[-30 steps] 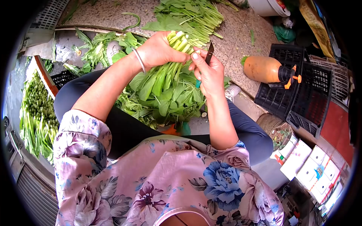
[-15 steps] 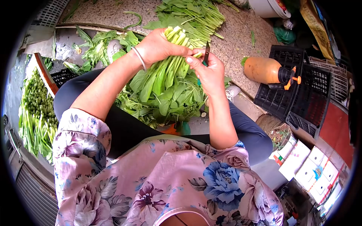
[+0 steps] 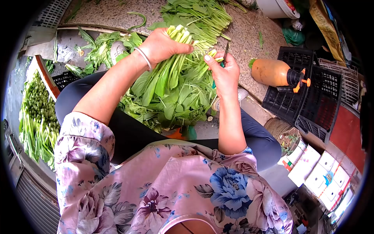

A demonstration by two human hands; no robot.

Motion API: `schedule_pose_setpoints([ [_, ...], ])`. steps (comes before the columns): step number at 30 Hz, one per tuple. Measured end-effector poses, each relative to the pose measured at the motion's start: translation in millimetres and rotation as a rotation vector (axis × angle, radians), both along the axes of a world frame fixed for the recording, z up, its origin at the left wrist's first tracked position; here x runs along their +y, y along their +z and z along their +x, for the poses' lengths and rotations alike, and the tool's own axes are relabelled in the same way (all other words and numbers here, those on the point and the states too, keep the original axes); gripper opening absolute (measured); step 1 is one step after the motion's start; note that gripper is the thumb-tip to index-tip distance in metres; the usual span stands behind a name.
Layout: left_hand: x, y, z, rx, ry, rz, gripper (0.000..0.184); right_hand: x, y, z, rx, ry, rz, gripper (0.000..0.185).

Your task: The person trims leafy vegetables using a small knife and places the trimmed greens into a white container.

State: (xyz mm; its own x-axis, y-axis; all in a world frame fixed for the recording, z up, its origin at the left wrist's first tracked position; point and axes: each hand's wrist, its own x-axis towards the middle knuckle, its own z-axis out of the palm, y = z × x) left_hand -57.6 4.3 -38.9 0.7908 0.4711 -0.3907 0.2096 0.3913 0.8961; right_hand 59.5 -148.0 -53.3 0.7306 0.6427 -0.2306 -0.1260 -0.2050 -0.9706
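Note:
My left hand (image 3: 160, 47), with a bracelet at the wrist, is closed around a bunch of leafy greens (image 3: 170, 72); its pale cut stem ends point up and away from me. Just to the right, my right hand (image 3: 226, 76) grips a small knife (image 3: 226, 50) with a dark blade and green handle. Between that thumb and the fingers a single green stalk (image 3: 210, 55) is pinched, apart from the bunch. Below both hands lies a heap of loose leaves (image 3: 175, 102). More greens (image 3: 208, 17) rest on the speckled stone slab (image 3: 247, 37) beyond.
On the left stand tightly stacked greens (image 3: 37, 113) beside a wooden edge (image 3: 46, 80). To the right, an orange spray bottle (image 3: 270, 73) lies against black crates (image 3: 290, 95). A white bucket (image 3: 274, 8) is at the far right. Scattered leaves (image 3: 103, 50) lie at the far left.
My right hand has moved right and slightly down with the knife and a stalk, away from my left hand. The left hand keeps the bunch nearly in place.

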Motion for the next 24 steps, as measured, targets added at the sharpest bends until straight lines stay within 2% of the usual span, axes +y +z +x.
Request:
schedule_pose_setpoints([
  [4,4.0,-6.7,0.2,0.052,-0.018,0.071,0.018,-0.4,-2.0,-0.7,-0.088,0.061,0.002,0.02],
  [9,1.9,2.2,0.2,0.089,-0.117,0.067,0.014,1.6,3.9,-6.6,-0.038,0.123,0.022,0.02],
  [11,0.9,5.6,-0.3,0.078,-0.169,0.02,0.014,2.9,15.3,-9.1,0.372,0.148,0.03,0.02],
  [13,-1.4,11.7,-1.0,0.017,-0.187,-0.249,0.016,5.9,13.4,-14.5,0.425,0.14,0.075,0.019],
  [14,-2.3,16.8,-2.5,-0.039,-0.211,-0.318,0.023,6.9,13.7,-16.4,0.485,0.159,0.092,0.018],
  [19,2.3,9.5,-1.5,0.001,-0.209,-0.321,0.027,6.8,15.5,-19.2,0.654,0.167,0.196,0.019],
  [21,3.1,4.2,-2.8,0.017,-0.293,-0.198,0.027,4.0,8.9,-22.3,0.62,0.174,0.207,0.022],
  [23,1.1,0.5,-3.8,0.023,-0.325,-0.155,0.03,4.1,5.2,-23.7,0.39,0.182,0.029,0.022],
  [24,0.0,0.9,-3.8,0.055,-0.303,-0.182,0.031,6.5,3.8,-27.4,0.293,0.15,0.029,0.024],
])
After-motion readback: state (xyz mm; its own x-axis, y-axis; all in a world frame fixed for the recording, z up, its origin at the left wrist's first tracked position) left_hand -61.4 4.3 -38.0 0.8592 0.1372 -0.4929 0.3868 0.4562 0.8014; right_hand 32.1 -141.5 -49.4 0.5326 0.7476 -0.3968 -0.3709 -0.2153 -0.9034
